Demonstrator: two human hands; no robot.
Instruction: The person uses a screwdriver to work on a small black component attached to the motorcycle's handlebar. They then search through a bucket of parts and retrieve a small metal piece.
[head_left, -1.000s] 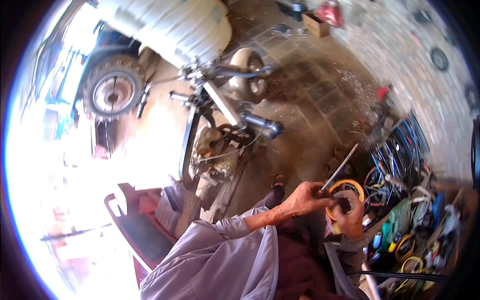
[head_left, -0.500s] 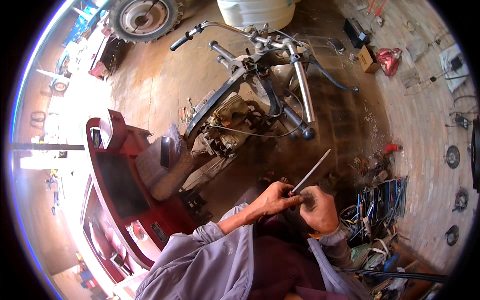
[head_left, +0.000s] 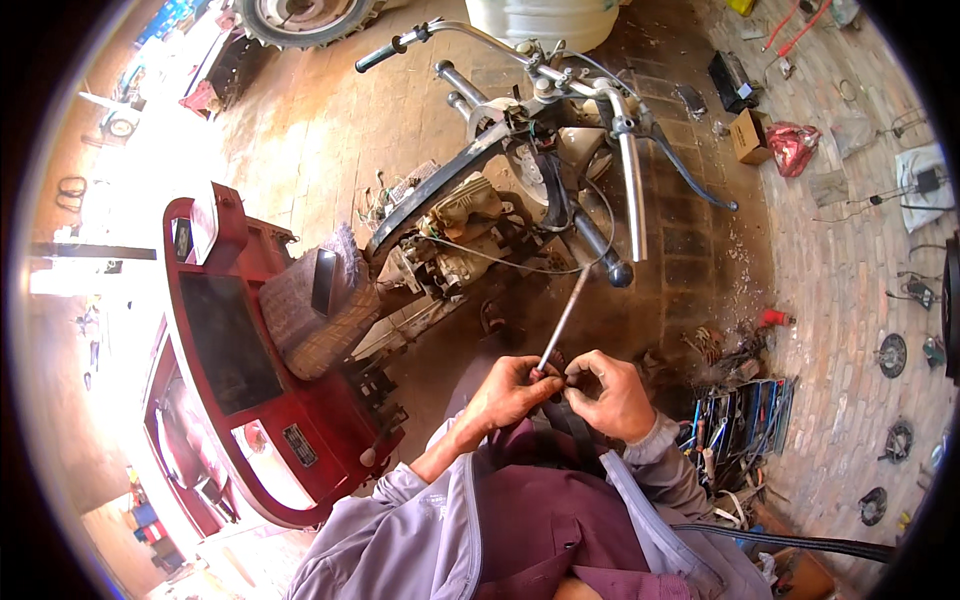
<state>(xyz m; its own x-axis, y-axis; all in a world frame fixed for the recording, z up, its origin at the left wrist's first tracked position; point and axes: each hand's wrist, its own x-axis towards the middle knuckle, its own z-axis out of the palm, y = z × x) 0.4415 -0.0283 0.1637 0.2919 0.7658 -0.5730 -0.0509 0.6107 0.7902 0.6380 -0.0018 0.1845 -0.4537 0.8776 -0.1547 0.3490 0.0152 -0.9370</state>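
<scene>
My left hand (head_left: 506,394) is closed round the short reddish handle of a screwdriver (head_left: 564,320). Its long thin metal shaft points up and away, toward the stripped front end of a motor vehicle (head_left: 436,192) with handlebars. Beside the handle, my right hand (head_left: 616,398) is curled, thumb and forefinger pinched together. Whatever those fingers may hold is too small or too hidden to make out. Past the screwdriver's tip, in the picture, hangs the bare right handlebar tube (head_left: 633,190), with a thin cable curving below it.
To my left stands a red vehicle body (head_left: 350,440) with a padded seat (head_left: 310,310) carrying a dark phone (head_left: 323,282). A rack of hand tools (head_left: 745,420) is at my right. Farther off are a white tub (head_left: 545,22), a cardboard box (head_left: 748,137) and a wheel (head_left: 305,18).
Both hands have shifted left and closer to my body with the screwdriver. Its shaft now stands steeper. My right hand has turned, showing its pinched thumb and forefinger. The view has moved slightly.
</scene>
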